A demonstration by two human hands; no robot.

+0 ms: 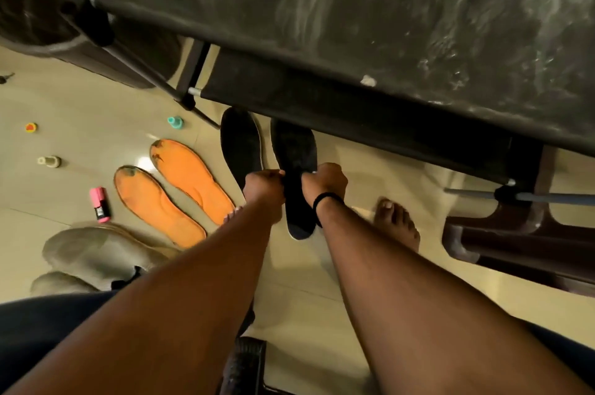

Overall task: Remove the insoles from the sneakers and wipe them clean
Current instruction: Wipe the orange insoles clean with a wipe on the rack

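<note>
No text, brand, number or sign can be read anywhere in the head view; the one thing that carries printing is the pink marker (100, 204) lying on the floor, which has a black band with pale marks on it, yet those marks are too small and blurred to make out as letters; the two orange insoles (175, 191) show only dark stains near their toes, no logo or size; the dark insoles (241, 143) and the grey shoes (96, 257) show no readable label either.
</note>
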